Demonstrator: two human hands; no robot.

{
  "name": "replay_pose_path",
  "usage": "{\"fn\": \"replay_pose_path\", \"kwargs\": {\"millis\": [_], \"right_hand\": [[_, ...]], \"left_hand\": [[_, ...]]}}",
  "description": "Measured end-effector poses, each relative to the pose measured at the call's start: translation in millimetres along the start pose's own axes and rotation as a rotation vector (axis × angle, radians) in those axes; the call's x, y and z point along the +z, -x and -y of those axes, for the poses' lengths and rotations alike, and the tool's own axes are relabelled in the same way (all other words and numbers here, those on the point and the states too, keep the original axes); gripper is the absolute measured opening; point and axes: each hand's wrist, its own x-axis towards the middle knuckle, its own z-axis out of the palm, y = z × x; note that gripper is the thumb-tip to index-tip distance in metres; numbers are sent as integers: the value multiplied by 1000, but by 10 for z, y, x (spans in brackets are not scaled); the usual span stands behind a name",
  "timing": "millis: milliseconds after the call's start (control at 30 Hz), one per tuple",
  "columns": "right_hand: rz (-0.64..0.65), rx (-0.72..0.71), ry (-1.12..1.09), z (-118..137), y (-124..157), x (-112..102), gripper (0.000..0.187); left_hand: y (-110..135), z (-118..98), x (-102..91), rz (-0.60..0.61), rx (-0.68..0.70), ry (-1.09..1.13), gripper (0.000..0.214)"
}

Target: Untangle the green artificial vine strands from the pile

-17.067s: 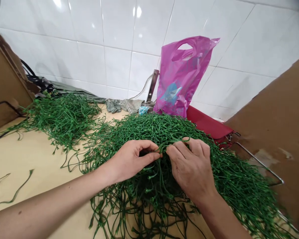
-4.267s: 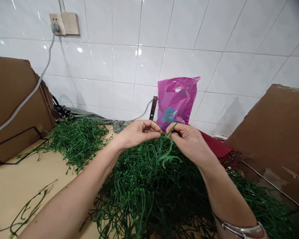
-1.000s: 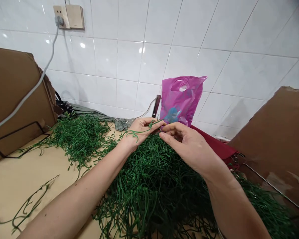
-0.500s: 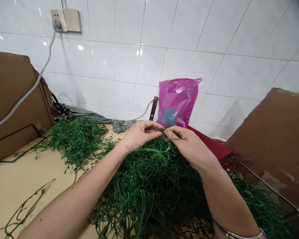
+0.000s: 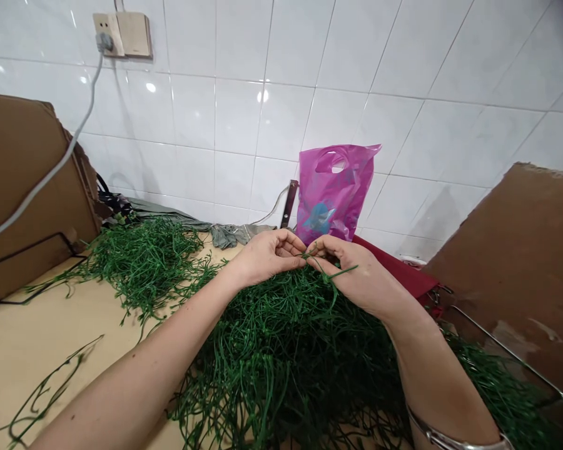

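My left hand (image 5: 265,255) and my right hand (image 5: 356,275) meet fingertip to fingertip above a big heap of green plastic stems (image 5: 291,350). Both hands are closed in a pinch on one thin green stem (image 5: 331,270), whose loose end sticks out to the right over my right hand. A silver bracelet (image 5: 455,437) circles my right wrist. A second, smaller heap of green stems (image 5: 143,259) lies further left on the beige table (image 5: 23,344).
A pink plastic bag (image 5: 333,194) leans on the white tiled wall, with a red pouch (image 5: 403,275) beside it. Brown cardboard stands at the left (image 5: 23,181) and right (image 5: 520,269). A grey cable (image 5: 51,172) hangs from a wall socket (image 5: 122,34). Stray stems (image 5: 47,390) lie at the front left.
One second ago my left hand alone held a stem with my right hand loose beside it; now both hands pinch the stem together, slightly lower over the heap.
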Motion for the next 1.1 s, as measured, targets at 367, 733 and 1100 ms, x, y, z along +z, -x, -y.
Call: {"fn": "replay_pose_path", "kwargs": {"millis": [367, 733, 1100], "right_hand": [[89, -37, -60, 83, 21, -50, 25], [267, 45, -355, -64, -21, -3, 31], [173, -149, -621, 202, 47, 26, 43]], "left_hand": [[57, -35, -2, -72, 606, -729, 25], [94, -32, -35, 95, 478, -1133, 20], [119, -33, 110, -110, 560, -448, 28]]}}
